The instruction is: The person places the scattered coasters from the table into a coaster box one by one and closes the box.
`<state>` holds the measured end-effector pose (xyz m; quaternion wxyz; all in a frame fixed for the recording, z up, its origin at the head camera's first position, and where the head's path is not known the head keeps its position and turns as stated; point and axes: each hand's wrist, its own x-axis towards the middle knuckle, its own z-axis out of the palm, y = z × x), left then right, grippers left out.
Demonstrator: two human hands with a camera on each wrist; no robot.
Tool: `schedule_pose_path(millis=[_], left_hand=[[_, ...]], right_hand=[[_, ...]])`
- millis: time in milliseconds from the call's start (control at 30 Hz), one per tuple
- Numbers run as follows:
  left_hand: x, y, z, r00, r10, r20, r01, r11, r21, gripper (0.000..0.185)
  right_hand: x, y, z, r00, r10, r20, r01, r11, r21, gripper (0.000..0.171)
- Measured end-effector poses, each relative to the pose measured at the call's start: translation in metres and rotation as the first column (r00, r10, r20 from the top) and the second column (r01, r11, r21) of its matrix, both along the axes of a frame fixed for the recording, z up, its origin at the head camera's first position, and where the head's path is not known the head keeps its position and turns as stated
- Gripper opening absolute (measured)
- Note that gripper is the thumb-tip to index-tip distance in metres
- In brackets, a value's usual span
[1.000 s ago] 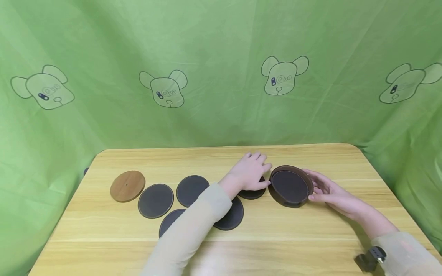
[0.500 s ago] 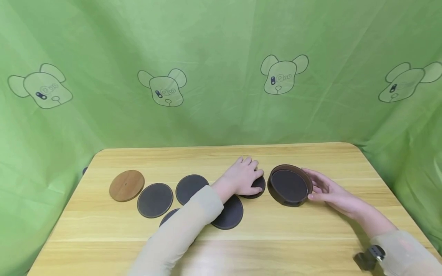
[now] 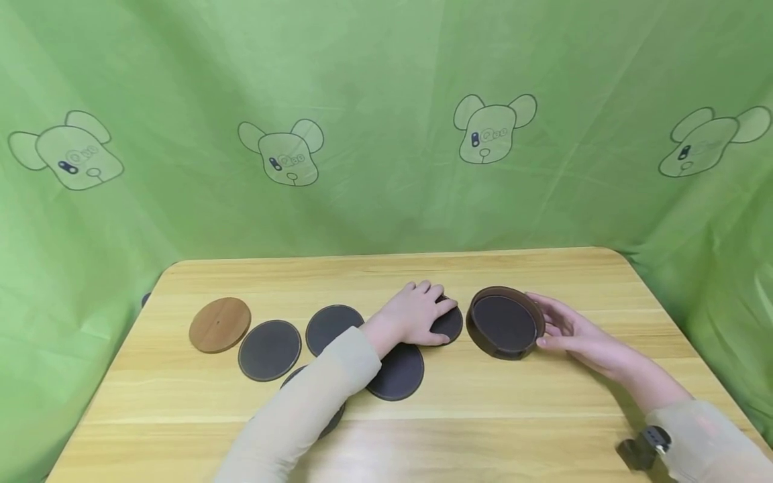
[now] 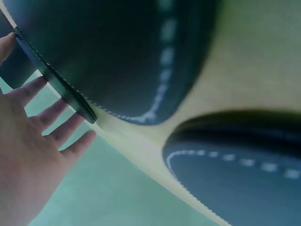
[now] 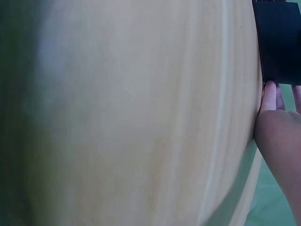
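Note:
My left hand [image 3: 407,318] lies over a dark round coaster [image 3: 450,325], its fingers fairly straight and spread, with fingertips at the coaster's edge. The left wrist view shows those fingertips against the thin coaster edge [image 4: 70,94]. Just to the right, a round brown coaster holder [image 3: 525,302] stands tilted toward me, with a dark coaster [image 3: 504,323] inside it. My right hand [image 3: 574,335] grips the holder's right side, thumb in front and fingers behind. In the right wrist view the dark holder wall [image 5: 280,44] sits above that hand.
More dark stitched coasters lie left of the hand, among them one coaster [image 3: 270,350] and another coaster [image 3: 397,377]. A brown wooden disc [image 3: 219,327] lies farthest left. My left forearm partly covers a near coaster [image 3: 334,424]. A green curtain [image 3: 386,201] hangs behind the table.
My left hand has moved left and slightly nearer from the gap beside the holder, and more of the coaster under it shows. The right hand and holder stay in place.

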<state>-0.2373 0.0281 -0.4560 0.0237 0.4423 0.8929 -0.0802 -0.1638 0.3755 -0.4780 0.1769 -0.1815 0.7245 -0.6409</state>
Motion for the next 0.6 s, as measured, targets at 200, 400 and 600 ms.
schedule_pose_path(millis=[200,400,600], left_hand=[[0.0,-0.0031,0.0,0.999,0.002,0.04,-0.004,0.999,0.045,0.08],[0.0002,-0.0032,0.0009,1.0,-0.004,0.03,0.003,0.999,0.043,0.084],[0.0003,-0.0034,0.0019,0.999,-0.008,0.037,0.006,0.999,0.043,0.083]], right_hand=[[-0.0012,0.0006,0.0004,1.0,-0.005,0.007,0.005,1.0,0.018,0.081],[-0.001,0.0,0.0012,1.0,0.002,0.007,-0.002,1.0,0.002,0.08],[-0.0006,-0.0008,0.001,1.0,0.0,0.001,0.0,1.0,0.003,0.079]])
